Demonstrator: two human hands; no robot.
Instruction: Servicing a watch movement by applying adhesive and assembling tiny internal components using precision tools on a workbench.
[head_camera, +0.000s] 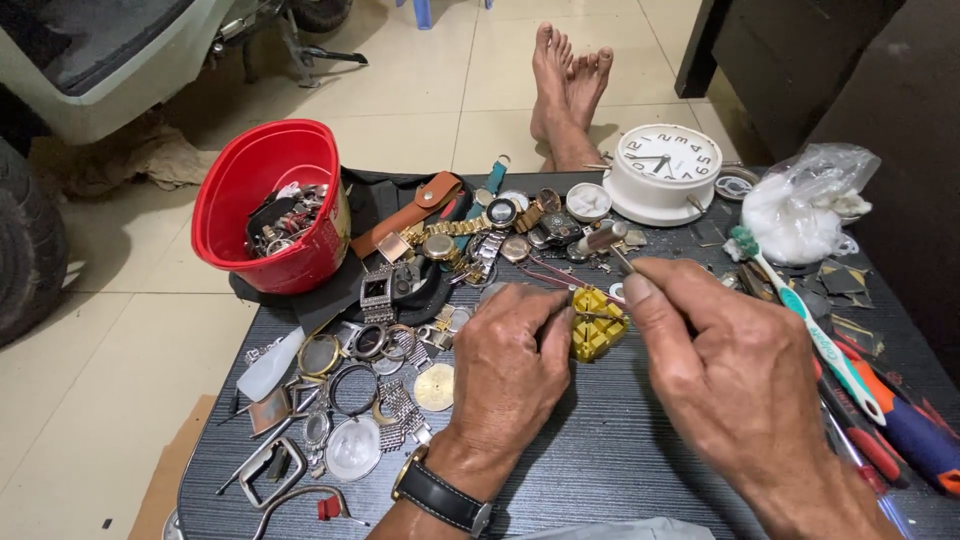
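At the far left a red bucket (268, 205) full of watch parts stands at the back left corner of the dark table (600, 460), its rim hanging slightly past the table edge over the tiled floor (130, 330). Just right of it and toward the near left edge lies a crowded spread of watch cases and rings (350, 400), reaching almost to the table's left border, so little bare surface is left there. Behind the spread, a heap of wristwatches (480, 230) fills the middle back.

The left hand (510, 365), with a black-strapped watch at its wrist, rests on the table, its fingers curled and pinched against the left side of a small yellow block (597, 325), which sits on the table between the two hands. The right hand (725, 375) is clenched around a thin metal tool (618, 258), whose tip points down at the block. The widest bare stretch of table lies in front of the hands, toward the near edge.

Further right, a white clock (662, 170) sits at the back edge, a clear bag of white stuff (800, 205) beside it. A teal and white toothbrush (810, 325) lies slanted just beside the right hand, and red and blue tool handles (900, 435) crowd the right edge.
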